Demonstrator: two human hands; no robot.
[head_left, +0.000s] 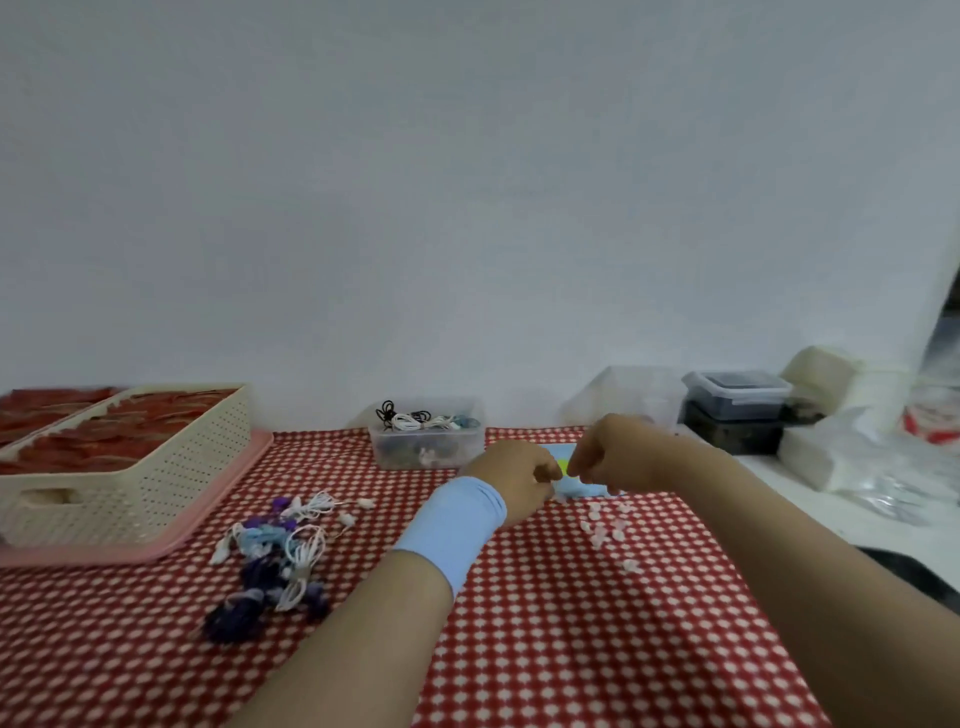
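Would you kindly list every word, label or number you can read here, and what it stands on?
No text can be read anywhere.
Blue card: only a yellow-green patch shows, no legible print.
Red and white bag at far right: too blurred to read.

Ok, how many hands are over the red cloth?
2. The left hand, wearing a blue wristband, and the right hand nearly meet, fingers curled, above a blue card. Anything pinched is too small to tell.
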